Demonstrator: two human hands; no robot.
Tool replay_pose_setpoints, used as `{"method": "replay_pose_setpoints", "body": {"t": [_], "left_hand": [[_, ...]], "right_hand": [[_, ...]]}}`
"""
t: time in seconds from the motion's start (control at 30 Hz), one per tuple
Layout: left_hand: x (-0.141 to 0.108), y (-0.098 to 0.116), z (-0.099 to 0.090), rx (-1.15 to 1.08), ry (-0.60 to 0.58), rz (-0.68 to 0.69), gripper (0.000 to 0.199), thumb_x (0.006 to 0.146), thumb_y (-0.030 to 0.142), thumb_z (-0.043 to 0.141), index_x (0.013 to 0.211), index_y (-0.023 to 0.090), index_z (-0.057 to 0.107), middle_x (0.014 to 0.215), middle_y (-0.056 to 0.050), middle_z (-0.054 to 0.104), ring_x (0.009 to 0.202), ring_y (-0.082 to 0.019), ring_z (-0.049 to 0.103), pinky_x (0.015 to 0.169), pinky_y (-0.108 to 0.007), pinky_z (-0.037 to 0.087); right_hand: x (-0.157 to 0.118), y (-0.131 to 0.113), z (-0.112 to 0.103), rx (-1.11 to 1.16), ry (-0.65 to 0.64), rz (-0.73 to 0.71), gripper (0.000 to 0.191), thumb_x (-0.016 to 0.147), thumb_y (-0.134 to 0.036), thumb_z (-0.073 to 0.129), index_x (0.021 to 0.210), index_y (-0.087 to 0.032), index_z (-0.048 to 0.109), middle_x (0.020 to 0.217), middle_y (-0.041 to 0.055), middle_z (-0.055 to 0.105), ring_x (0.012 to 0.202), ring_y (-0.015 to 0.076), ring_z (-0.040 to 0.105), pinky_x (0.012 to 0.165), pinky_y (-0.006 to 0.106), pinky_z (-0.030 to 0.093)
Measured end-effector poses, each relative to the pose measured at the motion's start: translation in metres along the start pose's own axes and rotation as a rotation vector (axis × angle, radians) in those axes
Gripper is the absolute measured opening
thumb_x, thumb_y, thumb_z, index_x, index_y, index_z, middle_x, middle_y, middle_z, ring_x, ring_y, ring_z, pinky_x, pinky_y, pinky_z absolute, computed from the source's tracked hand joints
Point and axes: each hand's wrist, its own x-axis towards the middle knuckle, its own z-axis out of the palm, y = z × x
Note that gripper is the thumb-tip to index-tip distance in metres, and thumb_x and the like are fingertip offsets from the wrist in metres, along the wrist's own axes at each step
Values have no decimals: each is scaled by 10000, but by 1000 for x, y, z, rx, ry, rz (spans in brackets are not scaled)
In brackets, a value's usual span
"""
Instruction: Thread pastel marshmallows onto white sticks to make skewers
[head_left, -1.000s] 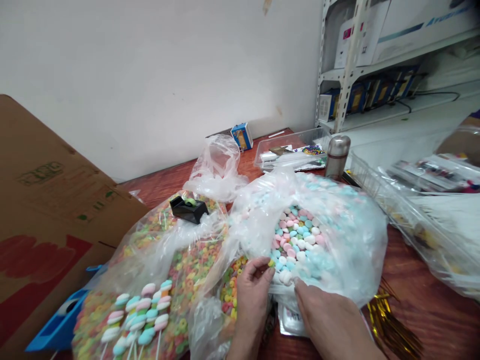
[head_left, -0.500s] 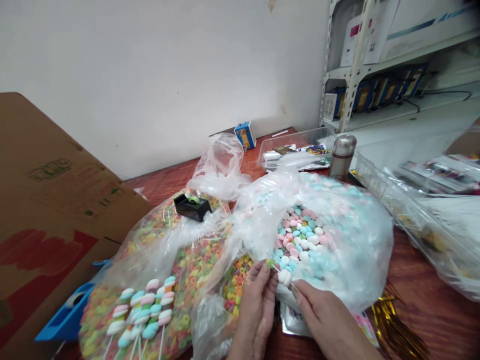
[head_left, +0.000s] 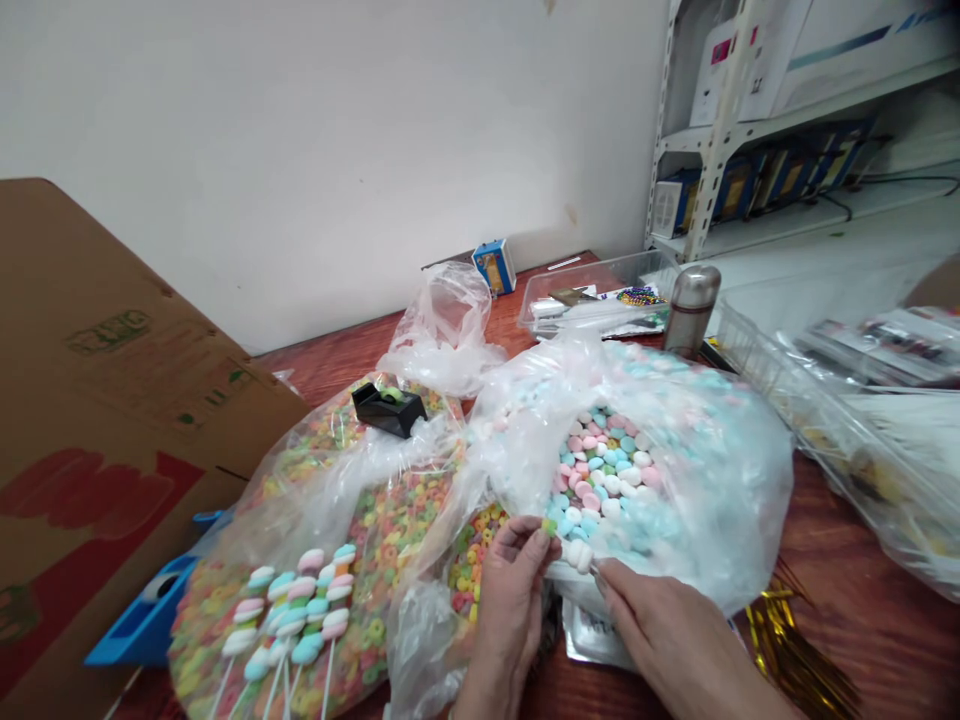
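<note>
My left hand (head_left: 511, 595) pinches a small green ring-shaped candy piece (head_left: 550, 527) between thumb and fingertips. Just right of it, white marshmallow-like pieces (head_left: 577, 556) sit on a thin stick, whose lower end is between the thumb and fingers of my right hand (head_left: 660, 625). Whether the ring is on the stick tip cannot be made out. Both hands are over the near edge of an open plastic bag of pink, blue and white candies (head_left: 607, 470). Several finished-looking candy skewers (head_left: 300, 605) lie at left on a clear bag of coloured rings (head_left: 405, 510).
A black tape dispenser (head_left: 388, 408) rests on the ring bag; a blue one (head_left: 146, 620) stands by the cardboard box (head_left: 112, 400). Behind are a metal flask (head_left: 691, 310) and a clear tray (head_left: 592, 310). Gold tinsel (head_left: 799, 650) lies at right, near another clear tray (head_left: 847, 440).
The view has shifted slightly. Both hands stay close together in nearly the same place, and the green ring in my left fingers shows a little more clearly.
</note>
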Motion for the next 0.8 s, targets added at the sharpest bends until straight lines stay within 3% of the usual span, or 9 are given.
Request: {"method": "replay_pose_setpoints", "body": {"t": [0.2, 0.37, 0.6, 0.8], "left_hand": [[3, 7, -9, 316, -64, 14, 216, 686, 280, 809, 810, 141, 700, 693, -17, 694, 645, -129, 662, 652, -220, 515], [2, 11, -4, 480, -98, 55, 196, 708, 271, 787, 835, 146, 706, 716, -31, 727, 686, -146, 679, 678, -230, 515], [0, 5, 0, 436, -94, 94, 243, 719, 276, 780, 906, 158, 679, 790, -38, 746, 732, -147, 690, 709, -232, 526], [0, -2, -2, 495, -87, 233, 209, 742, 255, 753, 915, 170, 673, 798, -25, 736, 748, -142, 685, 713, -223, 532]], "right_hand": [[-6, 7, 3, -161, 111, -38, 220, 951, -224, 408, 926, -314, 608, 740, -33, 745, 676, 231, 721, 515, 287, 259], [-7, 11, 12, -247, 190, -28, 205, 937, -222, 454, 1011, -334, 610, 725, -47, 743, 632, 236, 718, 488, 302, 206], [-6, 9, 14, -205, 218, -62, 208, 937, -221, 444, 1024, -311, 610, 719, -40, 752, 592, 211, 716, 473, 305, 198], [-7, 4, 17, -171, 243, -82, 211, 936, -231, 419, 1019, -304, 599, 691, -35, 750, 555, 205, 708, 460, 307, 188]]}}
